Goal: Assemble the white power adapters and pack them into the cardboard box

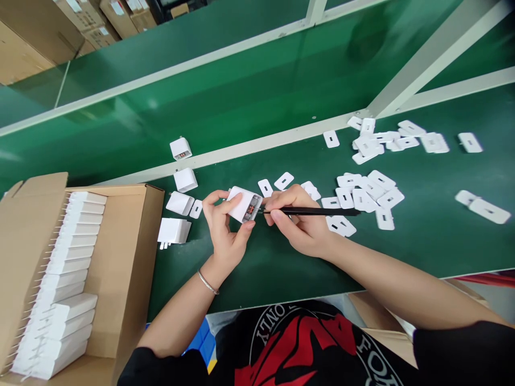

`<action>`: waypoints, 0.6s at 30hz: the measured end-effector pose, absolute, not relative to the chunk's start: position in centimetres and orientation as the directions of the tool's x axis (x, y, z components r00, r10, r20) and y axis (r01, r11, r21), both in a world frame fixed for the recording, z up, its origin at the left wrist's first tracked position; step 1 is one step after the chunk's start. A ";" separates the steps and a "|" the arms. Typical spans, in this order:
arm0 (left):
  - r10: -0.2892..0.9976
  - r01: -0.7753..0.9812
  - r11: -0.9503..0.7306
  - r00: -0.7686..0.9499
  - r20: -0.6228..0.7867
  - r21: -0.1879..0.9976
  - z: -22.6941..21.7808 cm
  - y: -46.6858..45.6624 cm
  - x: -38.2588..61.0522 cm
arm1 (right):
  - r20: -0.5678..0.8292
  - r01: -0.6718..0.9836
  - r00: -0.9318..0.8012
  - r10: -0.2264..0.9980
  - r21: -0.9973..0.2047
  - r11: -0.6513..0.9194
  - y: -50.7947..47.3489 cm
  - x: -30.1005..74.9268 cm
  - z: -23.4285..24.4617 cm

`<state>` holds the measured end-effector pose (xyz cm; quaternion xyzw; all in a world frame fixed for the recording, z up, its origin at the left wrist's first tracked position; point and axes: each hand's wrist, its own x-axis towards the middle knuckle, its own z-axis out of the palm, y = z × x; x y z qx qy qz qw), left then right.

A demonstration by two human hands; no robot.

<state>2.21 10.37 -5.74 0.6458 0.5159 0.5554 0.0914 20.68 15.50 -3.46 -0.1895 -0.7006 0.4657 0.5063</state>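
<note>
My left hand grips a white charger body just above the green table, its open end with orange and metal parts facing right. My right hand pinches a thin black tool like a pen, its tip at that open end. Several small white cover plates lie scattered just right of my right hand. More white charger bodies lie left of my left hand.
An open cardboard box at the left holds a row of white chargers. One charger sits on the green conveyor belt behind a white rail. More plates lie at the back right. Cardboard cartons stand far left.
</note>
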 end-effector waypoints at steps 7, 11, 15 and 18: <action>0.768 0.523 -0.465 -0.165 0.619 0.715 -5.8 10.4 2.2 | 0.536 -0.248 -0.337 0.774 -0.844 0.476 15.6 20.4 -3.2; 0.765 0.559 -0.461 -0.143 0.628 0.689 -5.7 10.3 2.2 | 0.519 -0.182 -0.379 0.766 -0.853 0.488 15.8 20.7 -3.0; 0.778 0.533 -0.469 -0.129 0.615 0.704 -5.6 10.3 2.2 | 0.500 -0.131 -0.419 0.758 -0.859 0.495 15.7 20.6 -3.0; 0.784 0.521 -0.461 -0.140 0.605 0.718 -5.6 10.4 2.4 | 0.557 -0.195 -0.309 0.771 -0.830 0.522 16.0 20.5 -3.0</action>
